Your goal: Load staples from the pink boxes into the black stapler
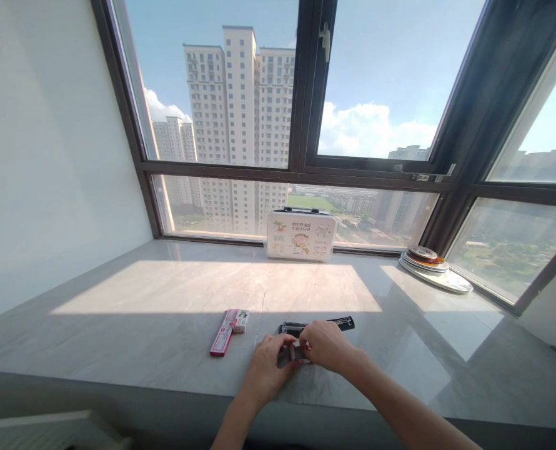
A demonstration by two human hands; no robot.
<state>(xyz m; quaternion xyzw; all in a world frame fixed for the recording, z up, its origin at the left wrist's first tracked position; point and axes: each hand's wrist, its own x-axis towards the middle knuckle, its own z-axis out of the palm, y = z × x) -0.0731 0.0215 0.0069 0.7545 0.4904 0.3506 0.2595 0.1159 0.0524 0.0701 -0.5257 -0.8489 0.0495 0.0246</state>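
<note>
My left hand (pixel 269 364) is closed around a small white-and-red box (pixel 293 354), mostly covered by fingers. From the right, my right hand (pixel 327 344) pinches at the same box, its fingertips close to those of the left. What lies inside the box cannot be made out. Just behind both hands, a black stapler (pixel 346 323) lies opened out flat on the marble sill, partly hidden by my right hand. Left of the hands are a long red-and-white box (pixel 222 339) and a smaller white box (pixel 241 321) touching it.
The marble sill (pixel 132 337) runs below a dark-framed window. Against the glass stands a white case (pixel 301 236) with cartoon prints and a black handle. Stacked round plates or lids (pixel 428 264) sit in the right corner. Sunlight falls across the sill's back.
</note>
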